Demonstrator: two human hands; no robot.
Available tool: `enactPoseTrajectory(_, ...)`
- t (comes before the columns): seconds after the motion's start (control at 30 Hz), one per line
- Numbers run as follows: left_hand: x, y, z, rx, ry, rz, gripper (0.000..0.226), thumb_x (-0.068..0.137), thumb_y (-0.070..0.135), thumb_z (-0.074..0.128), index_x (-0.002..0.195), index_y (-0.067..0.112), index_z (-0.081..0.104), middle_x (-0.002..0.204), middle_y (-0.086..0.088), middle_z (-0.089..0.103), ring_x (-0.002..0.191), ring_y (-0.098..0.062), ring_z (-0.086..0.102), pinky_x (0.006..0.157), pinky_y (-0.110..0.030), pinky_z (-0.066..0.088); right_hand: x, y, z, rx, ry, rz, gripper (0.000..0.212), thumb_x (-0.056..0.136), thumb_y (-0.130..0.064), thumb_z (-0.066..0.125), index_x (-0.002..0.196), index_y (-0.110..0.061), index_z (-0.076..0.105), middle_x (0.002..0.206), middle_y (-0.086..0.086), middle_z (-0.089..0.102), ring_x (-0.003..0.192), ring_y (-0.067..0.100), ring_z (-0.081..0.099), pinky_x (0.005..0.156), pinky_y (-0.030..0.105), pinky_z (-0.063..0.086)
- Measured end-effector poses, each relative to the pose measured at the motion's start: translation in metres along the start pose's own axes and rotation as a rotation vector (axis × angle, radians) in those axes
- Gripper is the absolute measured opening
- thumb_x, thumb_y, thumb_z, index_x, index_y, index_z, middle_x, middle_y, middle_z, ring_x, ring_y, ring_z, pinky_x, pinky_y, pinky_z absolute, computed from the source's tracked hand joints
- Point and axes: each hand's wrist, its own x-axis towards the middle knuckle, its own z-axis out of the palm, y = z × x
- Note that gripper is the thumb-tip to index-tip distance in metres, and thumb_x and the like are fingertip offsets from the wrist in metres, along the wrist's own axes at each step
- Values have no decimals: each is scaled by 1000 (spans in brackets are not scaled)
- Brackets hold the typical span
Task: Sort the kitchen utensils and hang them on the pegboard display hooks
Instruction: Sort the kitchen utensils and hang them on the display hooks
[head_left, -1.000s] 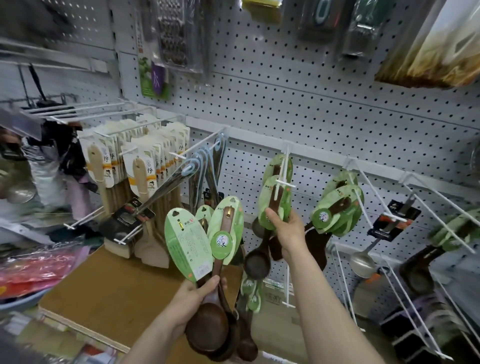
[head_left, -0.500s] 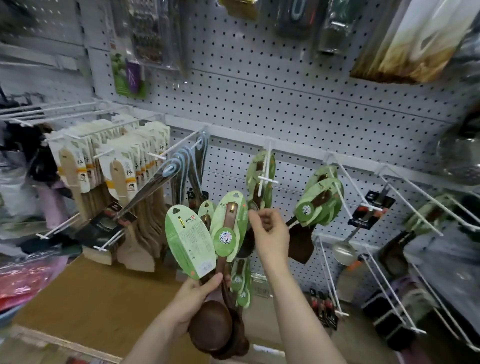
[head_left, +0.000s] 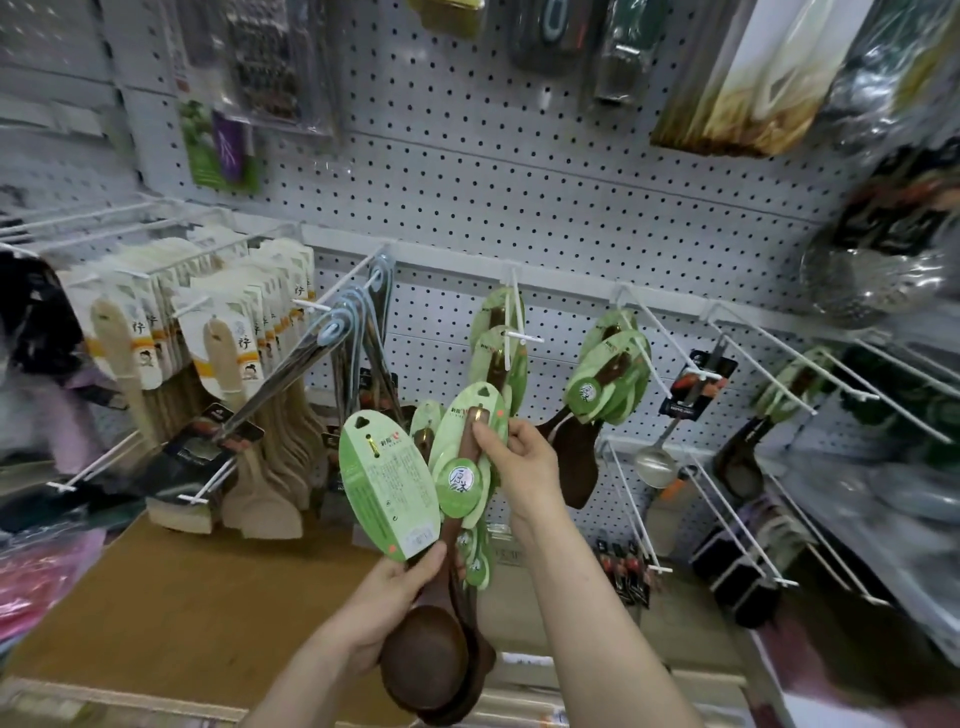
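Observation:
My left hand grips a bunch of dark wooden ladles by their handles, their green oval cards fanned upward. My right hand pinches the top of one ladle's green card in that bunch. Behind it, on a white pegboard hook, hang more wooden ladles with green cards. A second hook to the right carries dark wooden spatulas with green cards.
Pale wooden spatulas hang in rows at the left, metal turners beside them. A steel ladle and long white hooks stick out at the right. A brown cardboard surface lies below. Packaged graters hang above.
My right hand came down from the ladles on the hook and now pinches the card of a ladle in my left hand's bunch. The view shifted right.

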Motion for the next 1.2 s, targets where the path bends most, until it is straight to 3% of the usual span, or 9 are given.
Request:
enactPoseTrajectory(0.13, -1, 2, 5, 34, 15, 9, 32, 85, 32, 59, 90, 3, 73, 94, -19, 71, 88, -29, 65, 90, -39, 52, -7, -5, -3, 61, -16, -54, 20, 87, -8, 72, 105, -4, 64, 98, 16, 75, 82, 19, 69, 78, 31, 57)
enactPoseTrajectory(0.23, 1, 6, 10, 152, 23, 58, 21, 94, 27, 54, 100, 16, 70, 99, -3, 75, 91, -16, 70, 74, -22, 54, -10, -11, -11, 60, -1, -114, 21, 88, -8, 70, 108, -6, 64, 95, 12, 76, 83, 16, 70, 75, 27, 56)
enactPoseTrajectory(0.33, 7, 11, 12, 238, 56, 124, 16, 96, 19, 53, 105, 25, 65, 99, 10, 74, 88, -3, 69, 69, -13, 51, -12, -19, -16, 91, -18, -154, 17, 90, -4, 67, 106, -7, 64, 89, 7, 76, 79, 11, 71, 67, 19, 53)
enactPoseTrajectory(0.53, 24, 13, 10, 312, 153, 259, 33, 94, 9, 57, 121, 27, 53, 113, 21, 57, 110, -8, 53, 95, -23, 37, -2, -33, -12, -1, -45, -170, 22, 90, -9, 69, 111, -12, 65, 96, 5, 77, 85, 13, 72, 74, 25, 56)
enactPoseTrajectory(0.67, 34, 9, 5, 360, 207, 267, 28, 94, 10, 58, 116, 26, 56, 114, 13, 61, 111, -13, 53, 98, -27, 38, 3, -35, -13, -18, -60, -167, 20, 89, -8, 69, 109, -10, 66, 95, 5, 77, 84, 12, 72, 71, 21, 55)
enactPoseTrajectory(0.73, 38, 6, 1, 388, 269, 249, 18, 93, 8, 58, 103, 24, 61, 92, 18, 69, 98, -13, 61, 92, -28, 43, 5, -34, -15, -38, -63, -179, 20, 89, -7, 69, 108, -11, 66, 94, 4, 77, 85, 13, 72, 73, 22, 56)
enactPoseTrajectory(0.8, 41, 2, -5, 356, 336, 224, 16, 94, 6, 57, 106, 15, 63, 77, 10, 74, 86, -14, 67, 83, -32, 50, 8, -33, -17, -62, -78, -181, 23, 89, -7, 70, 111, -12, 67, 99, 5, 76, 91, 18, 72, 80, 29, 58)
enactPoseTrajectory(0.93, 47, -4, -18, 156, 445, 187, 25, 95, 2, 53, 120, 7, 53, 85, -11, 69, 81, -23, 66, 71, -32, 51, 14, -36, -21, -98, -80, -186, 27, 88, -7, 70, 114, -12, 66, 101, 6, 76, 93, 20, 72, 82, 33, 59)
enactPoseTrajectory(1.2, 55, -4, -21, 90, 453, 179, 30, 96, 4, 52, 126, 8, 50, 90, -13, 69, 85, -24, 67, 75, -36, 53, 15, -28, -25, -118, -98, -175, 25, 90, -5, 68, 114, -10, 66, 97, 4, 76, 85, 13, 72, 75, 27, 59)
